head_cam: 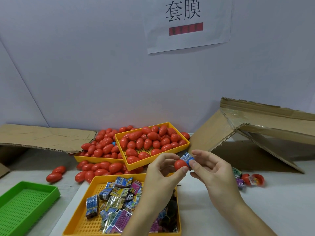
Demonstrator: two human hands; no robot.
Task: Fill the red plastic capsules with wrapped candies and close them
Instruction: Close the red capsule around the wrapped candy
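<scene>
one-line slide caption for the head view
Left hand holds a red capsule half while right hand pushes in a blue wrapped candy.

Wall sign — "套膜".

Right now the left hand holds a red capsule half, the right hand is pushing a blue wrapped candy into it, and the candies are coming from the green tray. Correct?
Not quite. The green tray holds no candies; the wrapped candies lie in the near yellow tray. The rest stands: the left hand holds the red capsule half and the right hand presses the blue wrapped candy into it, as the head view shows.
</scene>
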